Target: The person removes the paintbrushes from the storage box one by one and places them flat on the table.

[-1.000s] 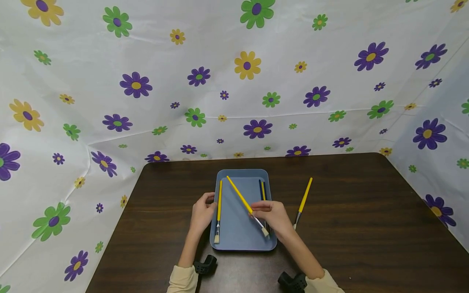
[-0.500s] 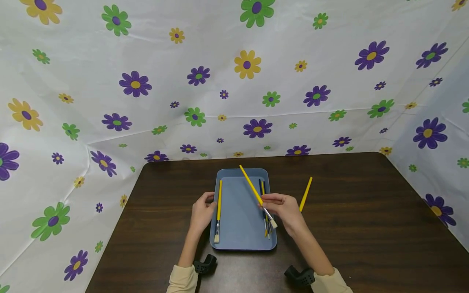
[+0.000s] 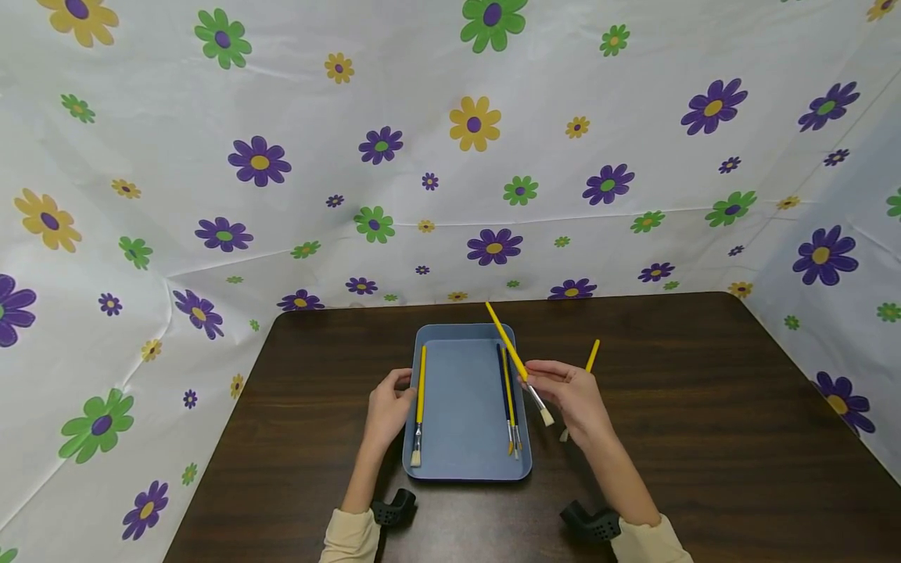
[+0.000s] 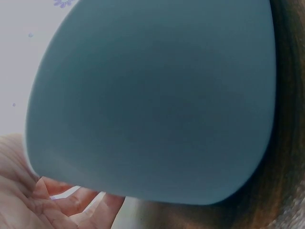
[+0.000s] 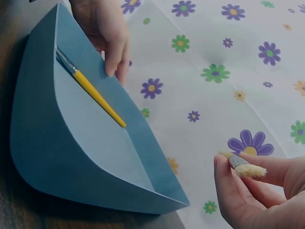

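My right hand [image 3: 573, 395] pinches a yellow-handled paintbrush [image 3: 504, 336] near its metal ferrule, above the tray's right edge. The handle points up and away, and the pale bristles [image 5: 251, 171] face the right wrist camera. At the left side of the blue-grey tray [image 3: 464, 471], my left hand [image 3: 387, 408] grips the rim, thumb at the top edge. Inside the tray, one yellow paintbrush [image 3: 421, 399] lies along the left wall. Thinner dark and yellow paintbrushes [image 3: 507, 391] lie together along the right wall. The left wrist view mostly shows the tray's outer wall [image 4: 152, 105].
Another yellow paintbrush [image 3: 593, 356] lies on the dark wooden table [image 3: 704, 422] right of the tray, partly hidden behind my right hand. A flowered white cloth [image 3: 422, 156] hangs behind the table and along its sides. Both wrists wear black camera mounts [image 3: 396, 508].
My right hand has carried the paintbrush from over the tray's middle rightward to its right edge, uncovering the thin paintbrushes and covering part of the one on the table. The left hand stays put.
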Demonstrator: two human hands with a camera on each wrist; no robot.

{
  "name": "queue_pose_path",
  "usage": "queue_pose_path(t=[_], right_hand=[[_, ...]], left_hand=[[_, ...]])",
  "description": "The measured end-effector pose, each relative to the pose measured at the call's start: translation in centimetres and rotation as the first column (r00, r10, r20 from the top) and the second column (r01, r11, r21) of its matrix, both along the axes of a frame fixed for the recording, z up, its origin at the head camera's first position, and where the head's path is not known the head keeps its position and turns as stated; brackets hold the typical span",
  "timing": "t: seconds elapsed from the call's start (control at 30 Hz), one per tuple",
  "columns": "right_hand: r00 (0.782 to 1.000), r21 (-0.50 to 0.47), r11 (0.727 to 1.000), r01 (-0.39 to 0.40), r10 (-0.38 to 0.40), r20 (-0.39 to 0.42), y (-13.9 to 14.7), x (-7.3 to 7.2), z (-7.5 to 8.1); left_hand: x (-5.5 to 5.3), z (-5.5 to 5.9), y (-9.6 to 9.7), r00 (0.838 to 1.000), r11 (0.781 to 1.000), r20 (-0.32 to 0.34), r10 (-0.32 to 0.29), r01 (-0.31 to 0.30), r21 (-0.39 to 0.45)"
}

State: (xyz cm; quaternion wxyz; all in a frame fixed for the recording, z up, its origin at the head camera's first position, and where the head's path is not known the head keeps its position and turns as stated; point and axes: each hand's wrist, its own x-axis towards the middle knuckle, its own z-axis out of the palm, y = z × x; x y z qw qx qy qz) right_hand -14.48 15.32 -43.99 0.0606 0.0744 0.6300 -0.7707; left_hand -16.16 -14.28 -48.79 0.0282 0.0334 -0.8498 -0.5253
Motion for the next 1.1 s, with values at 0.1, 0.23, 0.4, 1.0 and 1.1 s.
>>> queue_pose_path(t=[0.1,0.23,0.4,1.0,1.1], right_hand=[[1.000,-0.010,1.000,0.015,-0.015,0.007,0.5,0.0,0.2],[0.999,-0.041,0.999,0.036,-0.036,0.010,1.1,0.0,0.4],[0.998,-0.090,0.994,0.057,-0.056,0.013,2.0,-0.1,0.7],[0.995,-0.185,0.977,0.102,-0.102,0.009,5.1,-0.1,1.2],[0.994,-0.202,0.973,0.112,-0.111,0.015,5.6,-0.2,1.2]], left_hand=[[-0.1,0.0,0.0,1.000,1.000,-0.006,-0.002,0.002,-0.005],[0.0,0.0,0.0,1.000,1.000,-0.009,-0.005,0.005,-0.008],[0.1,0.1,-0.1,1.000,1.000,-0.001,-0.009,0.009,-0.003],[-0.2,-0.1,-0.1,1.000,1.000,-0.018,-0.007,0.007,-0.006],[-0.1,-0.1,-0.1,1.000,1.000,-0.013,-0.008,0.008,-0.002]])
